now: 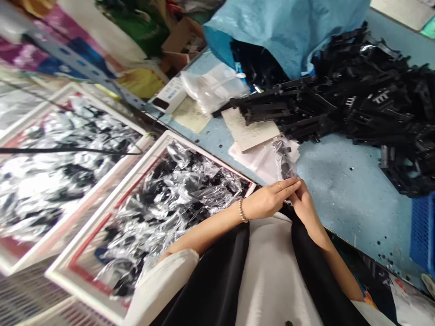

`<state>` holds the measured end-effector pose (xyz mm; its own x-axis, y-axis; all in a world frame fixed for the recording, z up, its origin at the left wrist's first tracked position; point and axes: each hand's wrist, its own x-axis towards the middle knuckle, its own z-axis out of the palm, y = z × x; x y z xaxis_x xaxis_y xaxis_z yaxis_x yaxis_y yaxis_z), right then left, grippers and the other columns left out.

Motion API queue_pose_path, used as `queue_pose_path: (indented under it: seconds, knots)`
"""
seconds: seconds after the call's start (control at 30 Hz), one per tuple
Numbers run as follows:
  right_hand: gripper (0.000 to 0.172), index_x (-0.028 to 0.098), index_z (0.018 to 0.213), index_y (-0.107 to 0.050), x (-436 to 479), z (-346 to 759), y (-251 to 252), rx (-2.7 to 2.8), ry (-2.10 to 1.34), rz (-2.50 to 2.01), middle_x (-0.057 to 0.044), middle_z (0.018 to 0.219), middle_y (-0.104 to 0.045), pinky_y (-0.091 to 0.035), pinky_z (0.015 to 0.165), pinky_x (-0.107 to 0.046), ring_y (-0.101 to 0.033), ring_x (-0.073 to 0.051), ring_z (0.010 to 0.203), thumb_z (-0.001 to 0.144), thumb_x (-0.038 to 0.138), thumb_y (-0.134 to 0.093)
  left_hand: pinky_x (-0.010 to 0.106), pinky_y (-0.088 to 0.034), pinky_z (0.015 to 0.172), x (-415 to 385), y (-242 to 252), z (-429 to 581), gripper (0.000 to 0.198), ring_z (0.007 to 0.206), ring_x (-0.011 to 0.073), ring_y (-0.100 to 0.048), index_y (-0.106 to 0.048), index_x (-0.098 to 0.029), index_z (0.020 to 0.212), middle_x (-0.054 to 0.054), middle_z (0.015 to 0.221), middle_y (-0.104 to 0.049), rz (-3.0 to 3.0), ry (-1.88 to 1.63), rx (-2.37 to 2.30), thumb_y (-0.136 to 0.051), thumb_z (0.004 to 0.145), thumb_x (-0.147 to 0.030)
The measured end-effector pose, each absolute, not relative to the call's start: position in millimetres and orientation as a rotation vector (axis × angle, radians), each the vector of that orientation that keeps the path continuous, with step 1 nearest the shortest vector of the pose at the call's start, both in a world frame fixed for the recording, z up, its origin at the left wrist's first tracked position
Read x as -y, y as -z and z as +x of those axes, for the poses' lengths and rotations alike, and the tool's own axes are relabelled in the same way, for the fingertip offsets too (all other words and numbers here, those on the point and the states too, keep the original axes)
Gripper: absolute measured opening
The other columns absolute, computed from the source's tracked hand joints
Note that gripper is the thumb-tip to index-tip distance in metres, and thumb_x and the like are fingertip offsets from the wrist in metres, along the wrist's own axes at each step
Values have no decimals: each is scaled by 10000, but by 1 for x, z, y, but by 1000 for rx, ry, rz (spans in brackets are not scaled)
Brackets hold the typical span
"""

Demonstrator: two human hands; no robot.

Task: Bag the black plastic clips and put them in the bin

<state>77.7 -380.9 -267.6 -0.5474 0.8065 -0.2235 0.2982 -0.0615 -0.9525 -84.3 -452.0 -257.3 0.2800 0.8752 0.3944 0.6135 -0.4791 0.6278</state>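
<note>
Both hands meet at the table's near edge, at the lower end of a clear plastic bag (284,158) with a dark part inside. My left hand (275,195), ring on a finger, has its fingers pressed together at the bag's end. Close against it, my right hand (304,203) has bent fingers pinched at the same end; its fingertips are partly hidden. Under the bag lies a stack of flat clear bags (261,163). A cardboard piece (249,129) rests on that stack.
A heap of black plastic parts (340,99) covers the table's far right, beside a blue sack (288,31). To the left, white crates (102,231) hold many bagged parts. A blue basket (421,231) stands at the right edge. A white box (171,94) sits behind.
</note>
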Motion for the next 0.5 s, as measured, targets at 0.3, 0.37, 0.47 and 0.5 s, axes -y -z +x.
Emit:
queue_pose_path:
  seconds: [0.3,0.37,0.47,0.5]
  knots:
    - [377,290,1289,-679,387,75,247,1777,-2007,-1090,-52,1204,-736,-583,946,-374,-706,-199,1000,940,433,-680,384,-564,1044,522,252,-173,277,1179,230,-667,-656,-154,1246,121,1233,-705,1860,-702,-2209,-520,1018,-233]
    - [325,265,1191,-716,385,72,257,1730,-1949,-1168,-61,1147,-746,-583,899,-362,-697,-189,942,931,457,-681,404,-553,1045,531,288,-226,242,1188,265,-657,-687,-150,1175,132,1222,-695,1402,-511,-2484,-584,967,-220]
    - [329,245,1130,-729,381,71,275,1638,-1901,-1265,-65,1077,-754,-568,864,-346,-680,-179,900,902,480,-706,446,-466,1121,536,349,-306,297,1253,318,-606,-653,-77,1204,200,1304,-638,697,-265,-2665,-584,929,-167]
    - [334,242,1122,-730,379,72,280,1618,-1892,-1288,-63,1058,-754,-562,861,-341,-675,-177,895,891,484,-715,460,-451,1123,537,368,-326,342,1271,336,-586,-620,-34,1238,241,1331,-609,614,-238,-2674,-583,922,-160]
